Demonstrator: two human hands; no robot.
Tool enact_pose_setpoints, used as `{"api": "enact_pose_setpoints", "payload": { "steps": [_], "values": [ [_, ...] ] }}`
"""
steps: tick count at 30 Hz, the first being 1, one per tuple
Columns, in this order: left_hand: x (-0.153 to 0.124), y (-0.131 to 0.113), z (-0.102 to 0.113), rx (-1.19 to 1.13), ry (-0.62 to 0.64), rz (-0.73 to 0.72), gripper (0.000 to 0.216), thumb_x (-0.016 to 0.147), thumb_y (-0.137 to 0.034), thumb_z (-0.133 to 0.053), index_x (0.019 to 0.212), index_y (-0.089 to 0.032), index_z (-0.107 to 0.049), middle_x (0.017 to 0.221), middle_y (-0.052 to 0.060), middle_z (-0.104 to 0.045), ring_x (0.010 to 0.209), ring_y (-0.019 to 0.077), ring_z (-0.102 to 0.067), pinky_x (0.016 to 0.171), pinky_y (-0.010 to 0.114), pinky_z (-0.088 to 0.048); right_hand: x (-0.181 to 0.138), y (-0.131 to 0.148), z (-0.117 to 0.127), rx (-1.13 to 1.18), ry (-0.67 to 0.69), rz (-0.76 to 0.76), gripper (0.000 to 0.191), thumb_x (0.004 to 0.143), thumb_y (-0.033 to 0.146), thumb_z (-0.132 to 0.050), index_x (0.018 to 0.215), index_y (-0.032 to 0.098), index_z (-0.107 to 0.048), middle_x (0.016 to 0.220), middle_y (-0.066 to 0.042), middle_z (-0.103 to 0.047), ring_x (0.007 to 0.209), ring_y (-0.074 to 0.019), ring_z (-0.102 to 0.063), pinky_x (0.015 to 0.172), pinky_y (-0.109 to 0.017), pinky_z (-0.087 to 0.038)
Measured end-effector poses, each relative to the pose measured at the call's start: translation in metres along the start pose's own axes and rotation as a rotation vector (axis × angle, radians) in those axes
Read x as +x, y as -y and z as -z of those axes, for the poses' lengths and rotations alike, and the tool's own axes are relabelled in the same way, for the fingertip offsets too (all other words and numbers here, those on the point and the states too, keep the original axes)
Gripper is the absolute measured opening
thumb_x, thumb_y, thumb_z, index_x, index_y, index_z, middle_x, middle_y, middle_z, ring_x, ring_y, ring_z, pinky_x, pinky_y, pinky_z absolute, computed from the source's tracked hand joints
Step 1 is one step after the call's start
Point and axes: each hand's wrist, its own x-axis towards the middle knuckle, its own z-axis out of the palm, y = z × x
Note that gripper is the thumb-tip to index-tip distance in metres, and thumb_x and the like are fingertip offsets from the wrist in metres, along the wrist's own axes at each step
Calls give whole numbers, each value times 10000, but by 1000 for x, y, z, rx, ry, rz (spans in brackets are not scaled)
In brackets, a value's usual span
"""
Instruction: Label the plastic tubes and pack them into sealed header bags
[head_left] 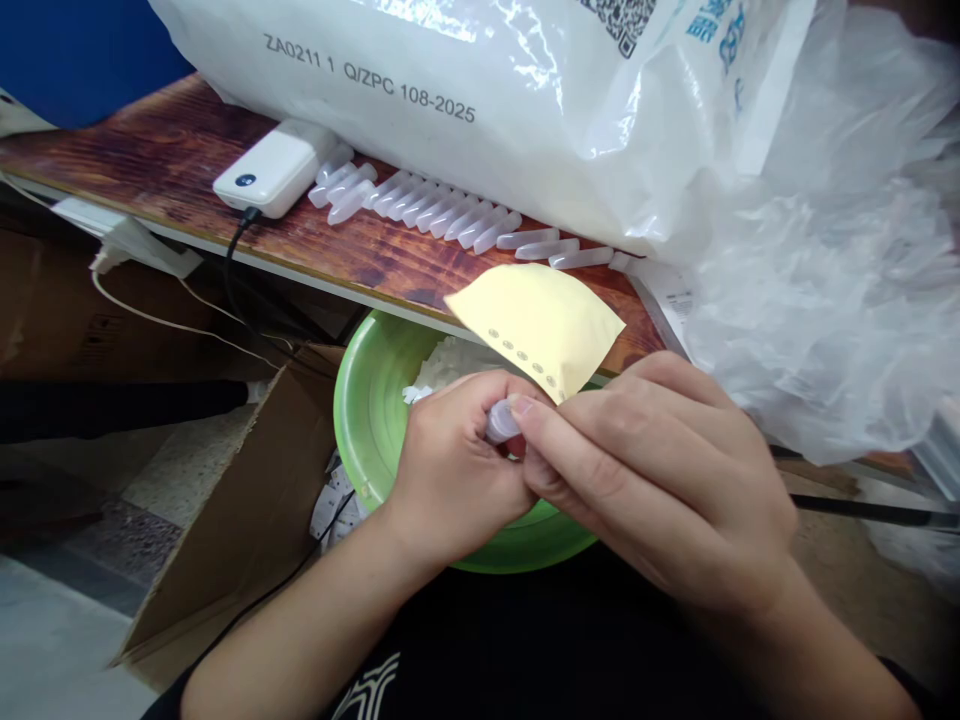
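My left hand [450,465] is curled into a fist around a small clear plastic tube [501,422], whose end shows between the two hands. My right hand [660,470] is closed in a pinch against that tube and holds a pale yellow sheet [544,320] with a row of small round stickers along its lower edge. Both hands hover over a green bowl [367,420] in my lap, which holds white scraps [450,362]. A row of several clear tubes [442,208] lies on the wooden table edge [172,150] behind.
A large white printed plastic bag [465,90] and crumpled clear plastic [832,280] cover the table's right. A white power bank [274,168] with a black cable lies at left. A cardboard box [232,530] stands beside the bowl, on the floor.
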Motion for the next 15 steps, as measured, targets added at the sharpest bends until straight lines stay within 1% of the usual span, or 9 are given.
{"api": "enact_pose_setpoints", "payload": {
  "steps": [4,6,8,10,13,15],
  "values": [
    [0,0,0,-22,4,31,172,680,-87,-608,618,-194,-490,668,-24,-604,591,95,-514,552,229,-416,2,-5,4,-29,37,58,165,930,180,-518,1072,207,-598,907,8,-692,771,-145,-607,626,-351,-434],
    [0,1,0,-27,11,46,168,669,-88,-616,620,-196,-497,655,-26,-590,584,100,-504,541,235,-408,4,-8,5,-26,67,95,155,922,185,-540,1062,225,-593,896,20,-695,750,-135,-604,618,-346,-424],
    [0,2,0,-42,15,49,177,660,-74,-610,615,-198,-493,648,-28,-583,586,103,-503,545,241,-407,4,-11,4,-20,87,124,181,906,177,-569,1082,209,-593,908,9,-700,753,-138,-606,622,-349,-424],
    [0,4,0,-56,13,48,189,659,-56,-594,608,-199,-481,652,-31,-586,588,101,-506,557,243,-411,3,-13,2,-7,83,138,230,889,174,-592,1119,161,-594,948,-23,-705,775,-150,-611,633,-357,-433],
    [-1,6,0,-40,2,45,177,653,-47,-593,635,-199,-505,675,-34,-604,593,98,-513,565,237,-419,0,-14,-5,27,20,126,278,872,178,-614,1137,95,-608,979,-63,-710,792,-168,-615,637,-367,-438],
    [-1,6,0,-29,-12,39,176,648,-48,-606,654,-201,-521,679,-37,-606,595,98,-517,553,230,-423,-2,-13,-9,55,-21,107,280,872,165,-611,1141,85,-620,983,-70,-713,798,-175,-616,636,-367,-431]
  ]
}}
